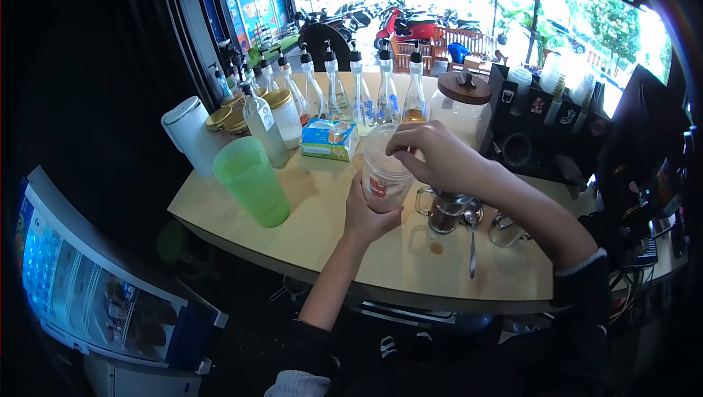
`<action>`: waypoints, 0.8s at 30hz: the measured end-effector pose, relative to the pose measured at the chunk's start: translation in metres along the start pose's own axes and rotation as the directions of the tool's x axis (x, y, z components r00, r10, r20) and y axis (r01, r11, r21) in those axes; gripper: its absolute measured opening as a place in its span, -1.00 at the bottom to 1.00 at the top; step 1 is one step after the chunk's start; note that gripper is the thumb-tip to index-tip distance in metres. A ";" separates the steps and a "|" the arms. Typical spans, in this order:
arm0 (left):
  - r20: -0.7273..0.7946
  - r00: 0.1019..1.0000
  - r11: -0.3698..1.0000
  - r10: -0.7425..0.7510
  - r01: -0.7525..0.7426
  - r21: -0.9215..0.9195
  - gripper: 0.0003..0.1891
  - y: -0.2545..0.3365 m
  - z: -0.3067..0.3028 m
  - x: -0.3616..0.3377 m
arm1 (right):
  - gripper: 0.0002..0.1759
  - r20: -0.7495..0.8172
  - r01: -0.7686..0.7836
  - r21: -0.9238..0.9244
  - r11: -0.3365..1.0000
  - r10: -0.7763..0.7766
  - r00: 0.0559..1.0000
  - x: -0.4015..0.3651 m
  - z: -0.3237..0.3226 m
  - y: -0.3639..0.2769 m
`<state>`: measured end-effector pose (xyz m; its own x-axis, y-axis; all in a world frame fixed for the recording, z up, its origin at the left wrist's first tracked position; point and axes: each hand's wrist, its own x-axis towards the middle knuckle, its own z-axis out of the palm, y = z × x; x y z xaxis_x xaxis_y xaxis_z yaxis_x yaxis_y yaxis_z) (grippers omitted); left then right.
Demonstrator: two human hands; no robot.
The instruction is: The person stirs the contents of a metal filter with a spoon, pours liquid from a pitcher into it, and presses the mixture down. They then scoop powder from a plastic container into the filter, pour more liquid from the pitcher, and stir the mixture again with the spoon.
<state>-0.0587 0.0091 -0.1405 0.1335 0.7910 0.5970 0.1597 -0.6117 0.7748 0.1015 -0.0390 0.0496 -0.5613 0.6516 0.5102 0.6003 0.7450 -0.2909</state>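
Observation:
My left hand [368,221] is wrapped round the lower side of a clear plastic cup [379,186] with a red printed logo, holding it over the counter. Over the cup's mouth, my right hand [443,159] has its fingers bent and drawn together at the rim. What they pinch, if anything, is hidden. Below my right forearm stands a glass mug [444,217] with dark contents, beside a metal spoon [472,247] and another glass [504,231]. A tissue pack [329,141] lies behind and left of the cup. The green plastic pitcher [253,184] stands further left.
Pump bottles [359,97] line the back of the wooden counter [322,239]. A lidded jar [461,104] and a black cup holder [542,108] are at the back right. A glass-front fridge [102,287] stands low at left. A brown spot [436,248] marks the counter.

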 end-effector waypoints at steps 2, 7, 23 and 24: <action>0.013 1.000 1.000 -0.022 0.022 0.022 0.03 0.001 0.000 -0.002 | -0.84 0.168 -0.074 -0.052 0.996 0.082 0.982 0.020 0.005 0.000; 0.017 0.995 0.986 0.103 -0.104 0.127 0.09 -0.005 0.001 -0.005 | -0.72 0.635 -0.132 -0.383 0.914 0.364 0.682 0.030 0.044 0.028; 0.026 0.994 0.987 0.104 -0.106 0.124 0.11 0.001 0.000 -0.004 | -0.81 0.564 -0.170 -0.405 0.898 0.392 0.727 0.031 0.029 0.019; 0.023 0.994 0.986 0.108 -0.110 0.129 0.11 0.000 0.000 -0.004 | -0.81 0.582 -0.173 -0.406 0.897 0.400 0.708 0.031 0.025 0.014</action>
<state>-0.0597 0.0060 -0.1427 0.1728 0.7200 0.6721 0.2686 -0.6910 0.6711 0.0780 -0.0045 0.0412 -0.4888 0.8427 -0.2259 0.8672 0.4975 -0.0204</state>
